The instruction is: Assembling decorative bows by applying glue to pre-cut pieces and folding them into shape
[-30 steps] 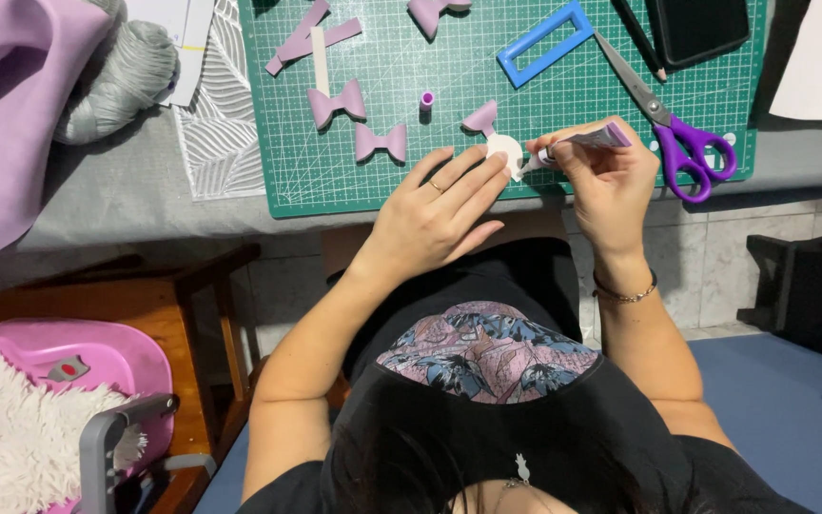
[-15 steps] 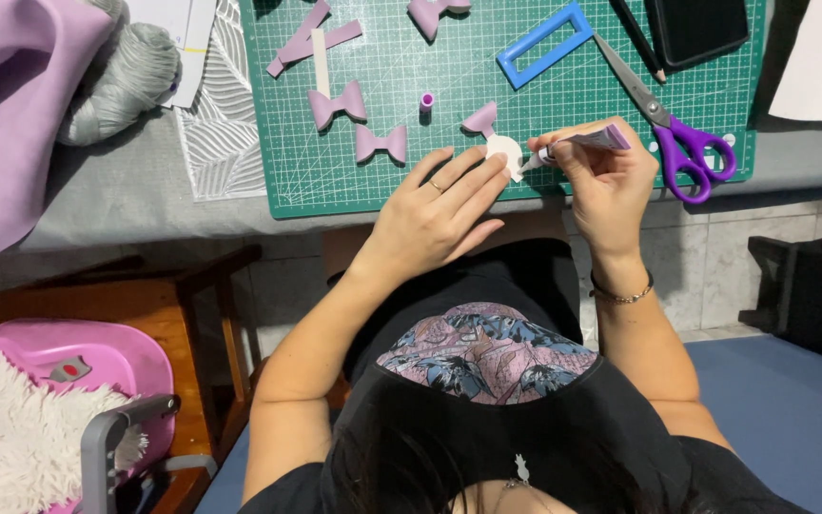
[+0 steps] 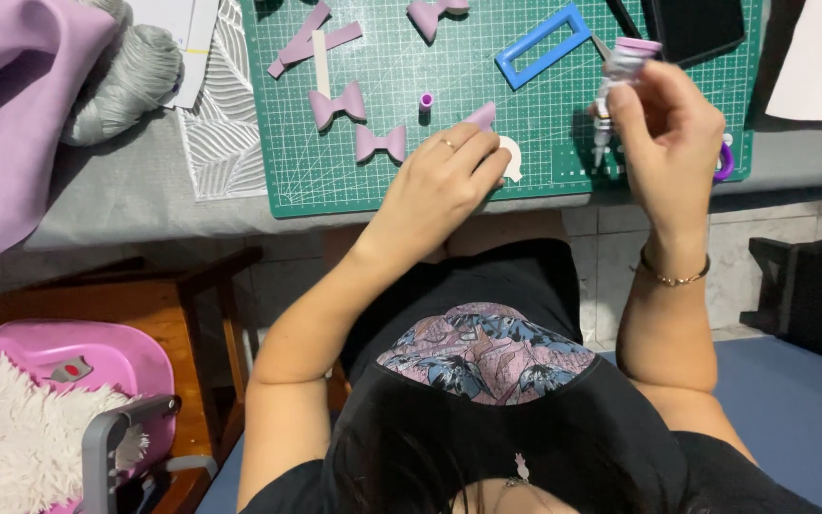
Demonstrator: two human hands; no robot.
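My left hand (image 3: 444, 181) rests on the near edge of the green cutting mat (image 3: 382, 171), fingers pressing a small cream foam piece (image 3: 513, 157). A lilac foam scrap (image 3: 482, 115) pokes out just beyond my fingers. My right hand (image 3: 666, 128) is raised above the mat and grips a small glue bottle with a lilac cap (image 3: 620, 71), its tip pointing down. Two lilac foam bows (image 3: 337, 105) (image 3: 380, 144) and a small purple bead (image 3: 425, 100) lie left of my left hand.
A blue rectangular frame (image 3: 544, 45), lilac strips (image 3: 311, 38) and another bow (image 3: 437, 11) lie farther back on the mat. A black phone (image 3: 692, 29) sits at the back right. Purple scissor handles (image 3: 723, 160) peek from behind my right hand. Grey yarn (image 3: 126, 81) and lilac cloth (image 3: 11, 105) lie left.
My right hand has lifted away from the cream piece and now holds the glue bottle upright above the mat. My left hand stays on the piece.
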